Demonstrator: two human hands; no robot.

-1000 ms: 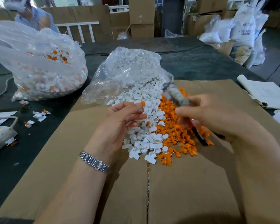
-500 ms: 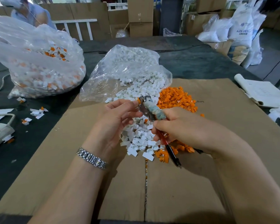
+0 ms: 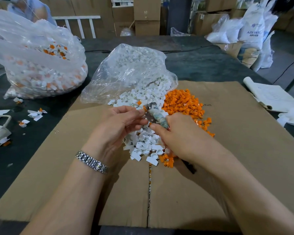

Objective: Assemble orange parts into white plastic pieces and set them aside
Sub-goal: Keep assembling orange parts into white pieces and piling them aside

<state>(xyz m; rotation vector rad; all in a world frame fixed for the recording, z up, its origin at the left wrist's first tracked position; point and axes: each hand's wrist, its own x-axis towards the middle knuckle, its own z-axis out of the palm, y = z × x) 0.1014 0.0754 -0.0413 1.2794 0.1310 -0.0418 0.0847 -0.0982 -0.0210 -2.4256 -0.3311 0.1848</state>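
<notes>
**Pliers meeting the pinched piece over the white pile**

Head view: I am watching both hands working above a flattened cardboard sheet [image 3: 227, 167] that is lying on a dark table [image 3: 202, 65]. The left hand [image 3: 114, 131] is pinching a small part at its fingertips [image 3: 139, 112]; a speck of orange [image 3: 144, 107] is showing there, but I cannot tell whether a white piece is sitting under it. The right hand [image 3: 180, 138] is clenching around a pair of pliers [image 3: 154, 114], whose metal nose is touching the pinched part; a dark handle tip is poking out below the wrist.

Just beneath the hands, the loose white plastic pieces [image 3: 146, 143] are spilling in a strip out of an open clear bag [image 3: 131, 70] that is lying at the sheet's far edge. The orange parts [image 3: 183, 102] are lying heaped right beside that strip, on its right, touching it. A metal watch [image 3: 92, 161] is sitting on the left wrist.

On the far left a second clear bag [image 3: 37, 61] is holding white pieces with orange showing in them, and a few such pieces [image 3: 35, 113] are lying scattered on the table near it. A paper booklet [image 3: 271, 95] is resting off the sheet's right corner. Cardboard boxes [image 3: 146, 14] and white sacks [image 3: 251, 29] are standing behind the table, and another person's sleeve [image 3: 29, 9] is showing at top left
</notes>
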